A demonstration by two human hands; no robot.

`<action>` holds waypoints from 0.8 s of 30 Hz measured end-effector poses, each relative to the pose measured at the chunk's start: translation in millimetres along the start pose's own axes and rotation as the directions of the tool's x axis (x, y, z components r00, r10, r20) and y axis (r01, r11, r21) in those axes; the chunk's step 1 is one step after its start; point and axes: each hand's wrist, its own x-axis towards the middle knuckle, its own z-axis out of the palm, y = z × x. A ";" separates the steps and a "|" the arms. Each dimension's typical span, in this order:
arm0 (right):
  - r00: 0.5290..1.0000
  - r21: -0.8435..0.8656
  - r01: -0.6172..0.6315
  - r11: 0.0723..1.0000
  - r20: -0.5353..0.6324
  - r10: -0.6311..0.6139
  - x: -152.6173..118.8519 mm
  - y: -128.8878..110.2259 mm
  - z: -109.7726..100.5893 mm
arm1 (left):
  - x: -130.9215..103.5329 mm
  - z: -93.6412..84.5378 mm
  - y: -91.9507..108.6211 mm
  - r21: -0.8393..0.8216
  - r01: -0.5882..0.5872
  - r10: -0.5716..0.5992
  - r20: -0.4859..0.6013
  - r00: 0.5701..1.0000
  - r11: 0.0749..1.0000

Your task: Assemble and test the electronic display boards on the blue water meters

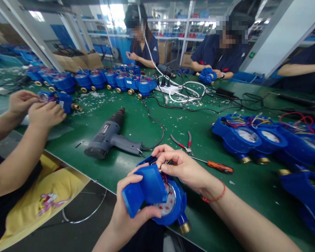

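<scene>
My left hand (128,203) is wrapped round a blue plastic cover (149,185) at the near table edge. Behind and beside the cover is a blue water meter (182,196) with a round dial and a brass end. Above the meter's open wiring compartment, my right hand (177,166) pinches thin coloured wires (160,168) between thumb and fingers. The cover and fingers hide part of the compartment. Just beyond my right hand lie red-handled pliers (186,147) and an orange screwdriver (219,167).
A grey heat gun (110,136) lies left of centre on the green table (136,119). More blue meters (246,136) stand at right and along the back. A white power strip (169,89) trails cables. A co-worker's hands (46,113) work at left; other people sit opposite.
</scene>
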 end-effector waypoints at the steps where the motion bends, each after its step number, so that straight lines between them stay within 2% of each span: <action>1: 1.000 -0.030 0.014 0.999 -0.007 -0.014 0.0 0.3 -0.1 | 1.2 0.3 -0.1 0.048 -0.002 0.002 -0.015 1.000 0.999; 3: 0.999 -0.103 0.043 0.994 -0.017 -0.045 -0.1 0.6 -0.2 | 2.6 0.4 0.7 0.124 0.067 -0.063 -0.042 0.997 0.990; 5: 0.997 -0.182 0.070 0.981 -0.002 -0.072 -1.0 -0.3 0.0 | 2.1 0.5 1.8 0.076 0.190 -0.186 -0.056 0.981 0.979; 8: 0.997 -0.335 0.081 0.939 0.018 -0.080 -5.7 -4.0 0.8 | -2.8 1.4 1.3 -0.222 0.352 -0.366 -0.025 0.930 0.910; 11: 0.997 -0.464 0.068 0.883 -0.001 -0.078 -13.9 -9.6 3.4 | -8.8 3.3 -1.2 -0.446 0.431 -0.480 0.004 0.878 0.785; 14: 0.998 -0.499 0.046 0.865 -0.008 -0.057 -22.5 -13.0 7.7 | -11.1 6.3 -1.8 -0.475 0.446 -0.514 -0.015 0.858 0.758; 17: 0.999 -0.494 0.016 0.870 -0.017 -0.028 -28.7 -11.5 11.5 | -10.9 9.4 0.6 -0.454 0.440 -0.501 -0.018 0.865 0.775; 24: 0.992 -0.556 0.077 0.828 -0.039 -0.119 -33.6 0.7 12.0 | -8.6 16.3 8.0 -0.389 0.446 -0.501 -0.047 0.864 0.806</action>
